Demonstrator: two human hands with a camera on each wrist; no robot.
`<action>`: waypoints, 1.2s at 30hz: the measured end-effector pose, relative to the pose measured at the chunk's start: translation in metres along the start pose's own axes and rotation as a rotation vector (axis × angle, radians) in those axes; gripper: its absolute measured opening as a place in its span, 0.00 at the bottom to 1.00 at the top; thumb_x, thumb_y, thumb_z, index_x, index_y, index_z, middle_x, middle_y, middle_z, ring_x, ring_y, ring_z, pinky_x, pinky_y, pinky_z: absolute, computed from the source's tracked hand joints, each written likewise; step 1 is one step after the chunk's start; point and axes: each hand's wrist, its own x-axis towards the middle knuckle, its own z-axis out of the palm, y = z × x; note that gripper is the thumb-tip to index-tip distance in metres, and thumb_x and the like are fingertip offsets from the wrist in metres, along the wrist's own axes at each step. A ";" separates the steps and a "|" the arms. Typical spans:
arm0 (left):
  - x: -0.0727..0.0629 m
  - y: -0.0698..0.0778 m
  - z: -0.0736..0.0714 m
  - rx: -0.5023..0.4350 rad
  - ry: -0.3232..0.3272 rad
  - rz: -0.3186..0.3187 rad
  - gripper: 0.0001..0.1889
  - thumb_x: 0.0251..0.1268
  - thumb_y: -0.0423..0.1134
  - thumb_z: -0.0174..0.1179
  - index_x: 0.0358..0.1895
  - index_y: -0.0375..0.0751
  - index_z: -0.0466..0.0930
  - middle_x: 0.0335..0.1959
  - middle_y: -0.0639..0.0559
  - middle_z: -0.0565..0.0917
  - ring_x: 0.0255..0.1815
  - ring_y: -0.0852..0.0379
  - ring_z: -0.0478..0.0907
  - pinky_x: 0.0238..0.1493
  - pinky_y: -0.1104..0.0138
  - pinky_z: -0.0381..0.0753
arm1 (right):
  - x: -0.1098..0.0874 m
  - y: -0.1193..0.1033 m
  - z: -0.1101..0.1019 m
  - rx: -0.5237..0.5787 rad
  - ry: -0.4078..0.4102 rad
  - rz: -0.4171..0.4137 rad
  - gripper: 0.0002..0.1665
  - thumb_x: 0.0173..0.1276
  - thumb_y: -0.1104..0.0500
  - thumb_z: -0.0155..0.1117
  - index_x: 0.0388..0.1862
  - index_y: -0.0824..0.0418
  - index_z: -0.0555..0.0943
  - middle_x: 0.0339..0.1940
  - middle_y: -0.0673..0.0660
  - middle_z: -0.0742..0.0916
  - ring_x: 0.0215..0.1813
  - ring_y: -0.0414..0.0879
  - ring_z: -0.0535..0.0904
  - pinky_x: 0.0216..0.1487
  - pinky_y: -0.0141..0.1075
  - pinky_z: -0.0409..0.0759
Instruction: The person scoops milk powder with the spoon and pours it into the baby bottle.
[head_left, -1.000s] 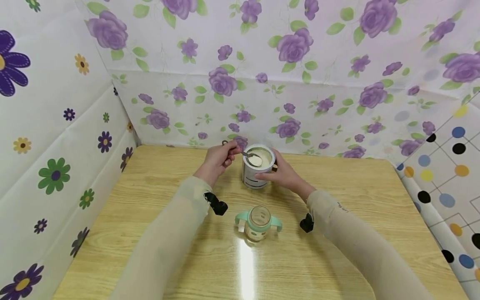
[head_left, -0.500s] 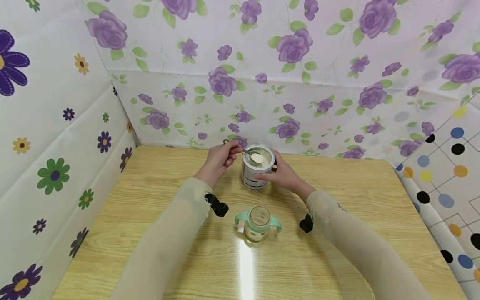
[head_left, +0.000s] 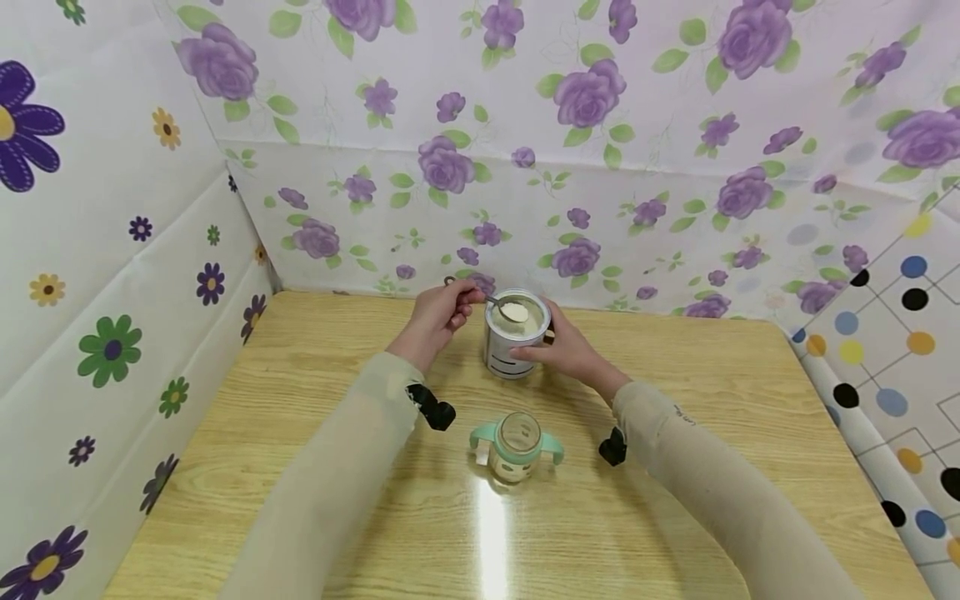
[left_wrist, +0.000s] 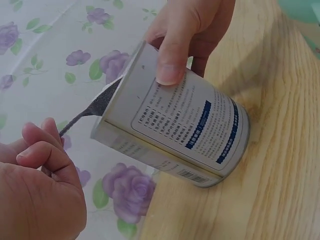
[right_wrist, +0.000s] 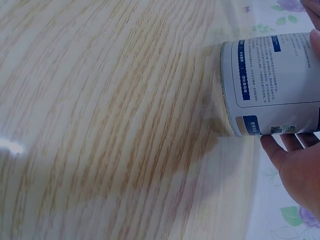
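Note:
My left hand (head_left: 437, 318) pinches the handle of a dark metal spoon (left_wrist: 100, 101), whose bowl carries pale powder (head_left: 514, 312) at the mouth of an open tin (head_left: 504, 357). The tin is white with printed text and stands upright on the table. Wrapped round its right side, my right hand (head_left: 567, 343) holds it, thumb in front; the right wrist view shows its fingers (right_wrist: 287, 150) against the label. Nearer to me, between the forearms, stands an uncapped clear bottle (head_left: 516, 462) with mint-green handles. In the left wrist view the tin's wall hides the spoon's bowl.
The wooden table (head_left: 645, 533) reaches back to a wall covered in flowered cloth (head_left: 637, 167) just behind the tin. Patterned sheets (head_left: 112, 275) also close off the left and right sides. A strip of light reflects off the tabletop in front of the bottle.
The spoon's bowl has shifted slightly at the tin's mouth, and its heap of powder now looks flatter and smoother. The right hand, tin and bottle keep their places.

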 end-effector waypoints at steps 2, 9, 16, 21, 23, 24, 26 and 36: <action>-0.002 0.004 0.001 -0.004 0.002 0.002 0.13 0.78 0.36 0.63 0.31 0.39 0.89 0.24 0.54 0.88 0.16 0.68 0.70 0.14 0.79 0.62 | 0.000 0.000 0.000 0.000 0.000 0.006 0.62 0.65 0.52 0.84 0.88 0.40 0.54 0.79 0.53 0.71 0.78 0.56 0.69 0.78 0.60 0.68; -0.020 0.023 0.004 -0.019 -0.039 -0.008 0.09 0.79 0.35 0.61 0.37 0.39 0.87 0.25 0.54 0.88 0.18 0.68 0.68 0.14 0.79 0.59 | 0.000 0.000 0.000 -0.009 -0.004 0.009 0.62 0.66 0.53 0.83 0.88 0.41 0.53 0.80 0.55 0.69 0.79 0.57 0.68 0.79 0.61 0.67; -0.047 0.033 0.002 0.013 -0.067 -0.031 0.10 0.82 0.37 0.60 0.40 0.38 0.88 0.26 0.55 0.88 0.18 0.68 0.67 0.13 0.79 0.59 | 0.001 0.002 -0.001 -0.020 -0.001 0.001 0.62 0.66 0.53 0.83 0.88 0.42 0.54 0.80 0.55 0.69 0.79 0.59 0.69 0.79 0.61 0.66; -0.069 0.032 -0.005 0.053 -0.088 -0.037 0.10 0.82 0.38 0.61 0.43 0.38 0.88 0.27 0.56 0.89 0.17 0.68 0.68 0.13 0.78 0.60 | 0.001 0.001 -0.002 -0.024 -0.010 -0.007 0.62 0.66 0.53 0.83 0.88 0.43 0.53 0.80 0.56 0.69 0.80 0.59 0.68 0.80 0.61 0.65; -0.079 0.029 -0.009 0.072 -0.100 -0.038 0.09 0.82 0.39 0.61 0.46 0.37 0.87 0.28 0.56 0.88 0.17 0.68 0.68 0.13 0.78 0.60 | 0.001 0.001 -0.002 -0.028 -0.008 -0.006 0.62 0.66 0.54 0.83 0.88 0.45 0.53 0.80 0.57 0.69 0.79 0.59 0.68 0.79 0.60 0.66; -0.084 0.028 -0.011 0.082 -0.109 -0.040 0.10 0.82 0.40 0.61 0.48 0.36 0.87 0.28 0.56 0.88 0.17 0.68 0.69 0.13 0.78 0.61 | 0.001 0.001 -0.002 -0.031 -0.005 -0.006 0.62 0.67 0.55 0.83 0.89 0.46 0.52 0.80 0.58 0.69 0.79 0.59 0.67 0.79 0.60 0.67; -0.093 0.023 -0.015 0.100 -0.125 -0.051 0.11 0.83 0.40 0.60 0.51 0.35 0.86 0.28 0.56 0.88 0.16 0.68 0.69 0.13 0.78 0.61 | 0.000 0.000 -0.003 -0.040 -0.001 -0.010 0.61 0.68 0.59 0.81 0.89 0.50 0.51 0.80 0.61 0.69 0.79 0.61 0.67 0.79 0.60 0.68; -0.126 -0.017 -0.034 0.138 -0.174 -0.122 0.13 0.83 0.39 0.57 0.52 0.31 0.84 0.27 0.57 0.88 0.16 0.69 0.68 0.13 0.80 0.62 | -0.002 -0.007 -0.001 -0.018 -0.014 -0.006 0.61 0.67 0.55 0.83 0.88 0.45 0.53 0.80 0.58 0.70 0.80 0.60 0.66 0.80 0.62 0.64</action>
